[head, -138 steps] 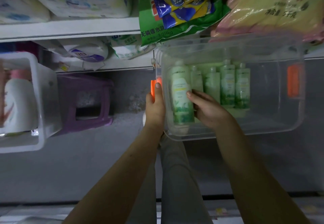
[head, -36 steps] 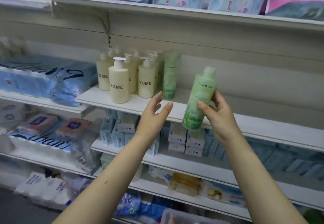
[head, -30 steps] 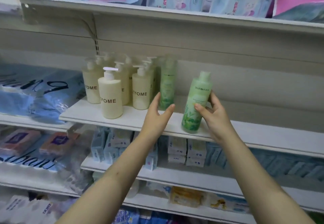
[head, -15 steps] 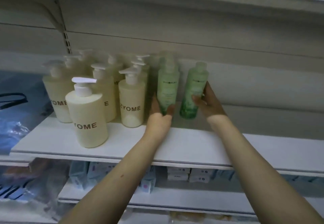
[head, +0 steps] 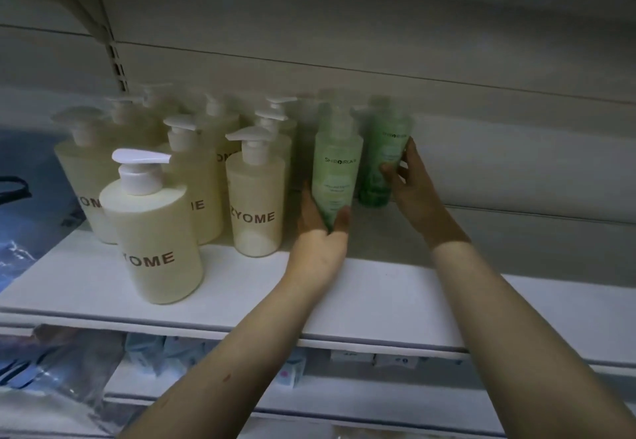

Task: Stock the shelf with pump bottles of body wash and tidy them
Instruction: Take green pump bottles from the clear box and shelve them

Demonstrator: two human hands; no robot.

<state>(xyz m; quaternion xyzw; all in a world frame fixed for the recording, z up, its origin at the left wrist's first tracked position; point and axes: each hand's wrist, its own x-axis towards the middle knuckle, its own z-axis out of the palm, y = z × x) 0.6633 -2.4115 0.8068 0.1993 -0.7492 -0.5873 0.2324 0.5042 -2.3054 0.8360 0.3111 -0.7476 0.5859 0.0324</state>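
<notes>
– While both hands work on the shelf [head: 378, 297], what does each grip hold?

– The left grip [head: 320, 242] clasps the foot of the pale green bottle [head: 337, 170], with the thumb on one flank and the fingers on the other. The right grip [head: 413, 194] wraps the side of the darker green bottle [head: 382, 160]. Neither grip is released.

– Where do the bottles lie from the grips?

– The pale bottle rises straight up out of the left grip, long axis upright. The hand hides its base, so contact with the shelf cannot be confirmed. The darker bottle stands upright beyond the right grip, on the side toward the left grip and close to the back panel. Blur prevents any reading of whether the two green bottles touch.

– Which relation governs the coming move?

– The pale bottle stands forward of the darker one, nearer the wrist. The left grip is the only hand on it. The step in hand appears to be alignment: push the pale bottle away from the wrist until it sits level with its neighbour.

– Any cautions?

– The cream pump bottles [head: 254, 197] stand just beside the fingers of the left grip, so clearance on that side is small. A tall, narrow bottle held low is likely to tip. Keep the axis vertical.
</notes>
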